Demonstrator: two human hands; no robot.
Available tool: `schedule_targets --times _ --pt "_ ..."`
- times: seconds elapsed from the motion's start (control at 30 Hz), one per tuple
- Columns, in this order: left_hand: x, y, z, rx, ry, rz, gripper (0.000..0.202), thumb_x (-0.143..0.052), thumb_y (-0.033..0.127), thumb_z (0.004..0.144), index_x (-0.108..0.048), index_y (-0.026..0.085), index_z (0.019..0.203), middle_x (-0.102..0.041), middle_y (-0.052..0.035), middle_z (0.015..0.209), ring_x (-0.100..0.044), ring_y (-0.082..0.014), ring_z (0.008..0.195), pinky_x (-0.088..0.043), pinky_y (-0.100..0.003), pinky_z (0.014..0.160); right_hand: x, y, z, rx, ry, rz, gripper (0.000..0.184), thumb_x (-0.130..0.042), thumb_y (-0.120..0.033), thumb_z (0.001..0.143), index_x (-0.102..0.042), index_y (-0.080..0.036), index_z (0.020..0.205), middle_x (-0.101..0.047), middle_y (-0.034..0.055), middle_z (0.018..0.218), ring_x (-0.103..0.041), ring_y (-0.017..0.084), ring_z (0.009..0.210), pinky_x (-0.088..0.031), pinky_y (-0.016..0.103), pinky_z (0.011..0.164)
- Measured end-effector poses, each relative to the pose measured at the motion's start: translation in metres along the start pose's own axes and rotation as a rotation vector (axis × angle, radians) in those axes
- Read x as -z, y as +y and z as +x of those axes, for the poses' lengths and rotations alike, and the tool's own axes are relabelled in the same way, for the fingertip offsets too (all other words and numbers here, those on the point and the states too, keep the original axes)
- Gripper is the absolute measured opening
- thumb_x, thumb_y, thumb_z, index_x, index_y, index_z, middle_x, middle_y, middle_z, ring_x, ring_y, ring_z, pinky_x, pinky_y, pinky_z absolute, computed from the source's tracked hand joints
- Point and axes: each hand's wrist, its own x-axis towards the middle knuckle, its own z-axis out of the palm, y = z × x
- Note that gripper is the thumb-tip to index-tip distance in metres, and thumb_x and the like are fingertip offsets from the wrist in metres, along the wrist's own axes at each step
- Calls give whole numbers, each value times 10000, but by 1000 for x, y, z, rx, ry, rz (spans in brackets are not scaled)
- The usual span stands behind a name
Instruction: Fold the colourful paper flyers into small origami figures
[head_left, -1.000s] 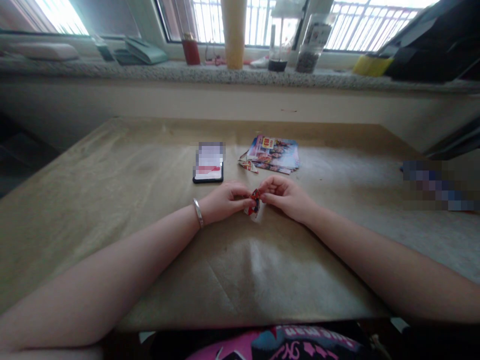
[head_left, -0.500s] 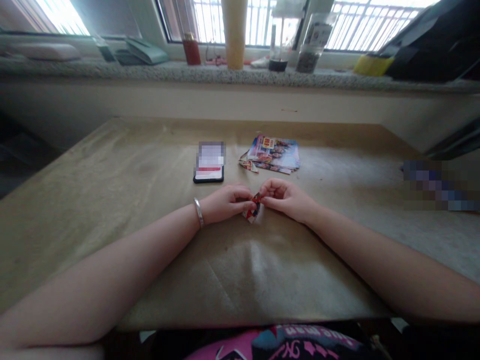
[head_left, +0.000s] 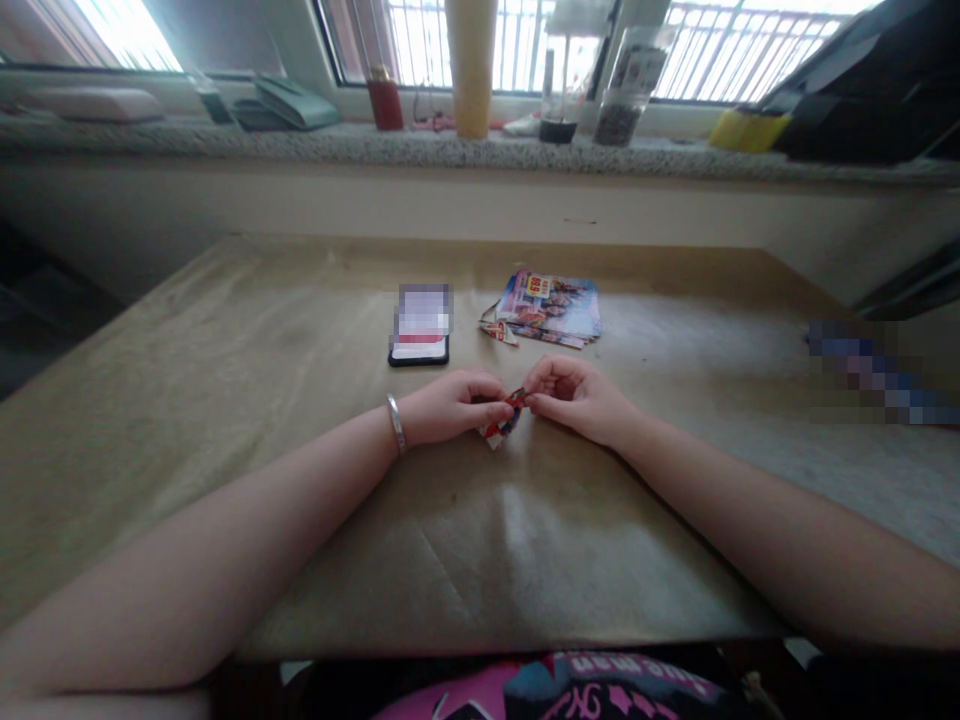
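Note:
A small piece of folded printed paper (head_left: 496,432), red, white and dark, is held between my two hands just above the table. My left hand (head_left: 455,407), with a silver bangle at the wrist, pinches it between thumb and fingers. From the other side, my right hand (head_left: 576,398) grips its upper right corner with thumb and fingertips. Beyond the hands lies a stack of glossy printed leaflets (head_left: 555,308). A folded paper piece (head_left: 499,332) rests against the stack's left edge. My fingers hide part of the held paper.
A phone (head_left: 418,350) with a blurred screen lies left of the leaflets on the gold-brown tabletop (head_left: 300,330). At the far right is a blurred item (head_left: 877,370). Bottles and boxes stand along the stone windowsill (head_left: 435,150) behind the table.
The folded paper has tilted slightly, its lower tip swinging a little to the left. Both hands keep their pinch in nearly the same place.

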Motion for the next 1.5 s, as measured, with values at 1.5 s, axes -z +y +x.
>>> schedule_targets --times 1.5 --pt "-14 7 2 230 242 -153 263 -557 391 800 -603 136 754 -573 19 620 -504 -81 545 -382 -183 512 7 -2 -1 558 111 -732 60 -559 -150 802 -586 -203 803 -618 28 776 -562 140 715 -469 280 653"
